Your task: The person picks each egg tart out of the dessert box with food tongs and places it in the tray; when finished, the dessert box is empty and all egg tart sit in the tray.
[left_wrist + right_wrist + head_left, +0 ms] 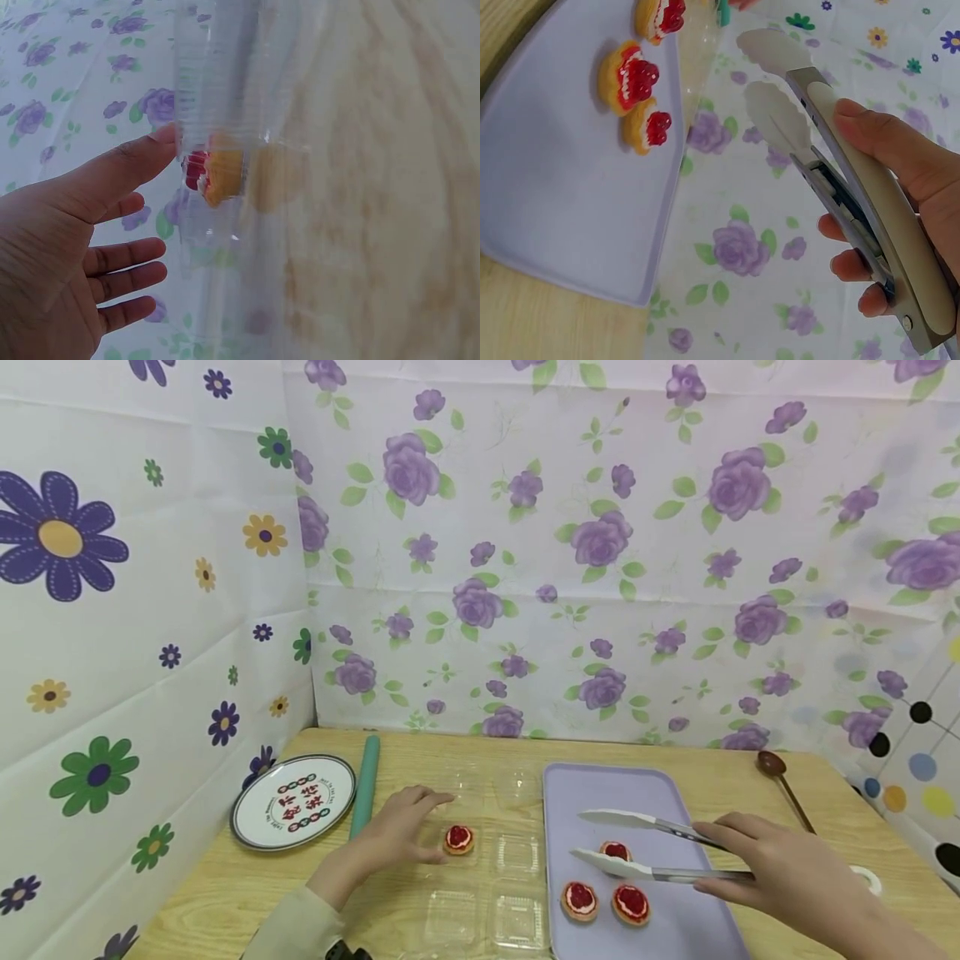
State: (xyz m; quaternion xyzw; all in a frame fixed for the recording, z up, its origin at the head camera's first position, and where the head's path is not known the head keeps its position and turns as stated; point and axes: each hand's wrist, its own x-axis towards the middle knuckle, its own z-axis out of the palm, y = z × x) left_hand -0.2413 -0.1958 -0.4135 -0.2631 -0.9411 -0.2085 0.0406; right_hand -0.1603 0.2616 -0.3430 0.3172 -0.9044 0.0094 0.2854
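Note:
My right hand [795, 868] holds a pair of tongs [697, 874] over the purple tray [675, 802]. The tongs' white tips are spread with nothing between them. On the tray lie three fruit tarts with red topping; one tart [617, 852] is partly covered by the tongs, and another tart [628, 79] shows in the right wrist view. My left hand [397, 827] is at the clear plastic box [517, 852], fingers spread and thumb tip right at its edge. A single tart [458, 839] sits in one of the box's compartments, between left thumb and fingers in the head view.
A white plate [292, 802] with red lettering lies at the left, beside a teal roll [366, 785]. At the right back is a brown spoon [783, 781]. A white ring-shaped thing [868, 880] shows behind my right hand. Patterned cloth walls surround the wooden table [195, 902].

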